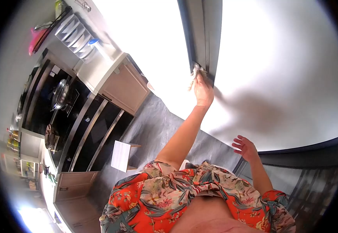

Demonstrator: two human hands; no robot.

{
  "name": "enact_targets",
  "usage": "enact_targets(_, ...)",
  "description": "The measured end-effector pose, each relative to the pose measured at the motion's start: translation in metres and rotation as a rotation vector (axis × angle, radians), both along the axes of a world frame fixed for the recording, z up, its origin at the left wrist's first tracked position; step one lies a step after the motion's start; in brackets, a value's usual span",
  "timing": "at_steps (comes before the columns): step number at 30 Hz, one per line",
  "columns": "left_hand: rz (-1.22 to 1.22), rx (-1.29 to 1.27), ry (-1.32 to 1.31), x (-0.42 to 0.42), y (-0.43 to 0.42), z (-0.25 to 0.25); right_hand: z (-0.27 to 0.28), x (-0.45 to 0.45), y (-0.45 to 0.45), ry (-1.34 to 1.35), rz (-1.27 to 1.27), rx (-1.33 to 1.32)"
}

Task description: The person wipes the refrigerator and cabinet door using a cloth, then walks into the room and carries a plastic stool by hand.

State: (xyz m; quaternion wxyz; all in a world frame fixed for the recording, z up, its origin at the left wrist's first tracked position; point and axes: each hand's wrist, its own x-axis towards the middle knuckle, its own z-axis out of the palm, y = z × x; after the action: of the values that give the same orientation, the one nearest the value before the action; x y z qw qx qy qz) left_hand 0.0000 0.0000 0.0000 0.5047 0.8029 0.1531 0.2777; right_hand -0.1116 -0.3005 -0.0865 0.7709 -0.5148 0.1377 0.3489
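Left hand [203, 92] with an off-white, textured cloth [195, 77] at the long dark-grey strip [203, 37] between glossy white panels.

The left hand partly covered the cloth, whose folds hid its fingertips; the fingers were closed on it, at the end of the strip nearer the wearer. Glare washed out the panels, the strip ran out of view at the top, and the rim of the view was black. Two hands, one cloth, one strip and two white panels (left [159, 50], right [289, 89]) were visible. The right hand [247, 150] was open, its fingers parted, near the lower edge of the right panel, on which a soft shadow lay. Around them were a grey, streaked floor [151, 116], one white-topped stool [120, 156], and one round metal pan [60, 94] on a black cooktop [37, 105].
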Motion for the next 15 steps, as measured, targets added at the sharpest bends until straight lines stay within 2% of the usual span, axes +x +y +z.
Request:
enact_targets(2,-0.073,-0.094,-0.138,0.005,0.006,0.019,0.000,0.012,0.001,-0.003,-0.011,-0.012)
enact_targets(4,0.003,0.181,-0.412,0.015,0.027,0.054,-0.014,0.031,0.024,-0.070,-0.024,0.061)
enact_targets(5,0.041,0.236,-0.459,0.002,0.017,0.059,-0.007,0.002,0.003,-0.013,-0.043,0.016)
enact_targets(6,0.018,0.151,-0.425,-0.010,0.015,0.078,-0.006,-0.018,-0.014,0.013,-0.038,-0.003)
enact_targets(9,-0.042,0.142,-0.462,-0.012,0.030,0.111,-0.008,-0.018,-0.023,-0.005,-0.053,-0.004)
enact_targets(10,0.016,0.380,-0.604,-0.009,0.038,0.127,-0.011,-0.017,-0.025,-0.002,-0.058,-0.001)
enact_targets(13,-0.099,0.248,-0.689,-0.011,0.050,0.232,-0.018,-0.012,-0.026,-0.019,-0.086,-0.020)
enact_targets(15,0.076,0.567,-1.010,0.000,0.063,0.304,-0.010,-0.006,-0.017,-0.041,-0.117,-0.022)
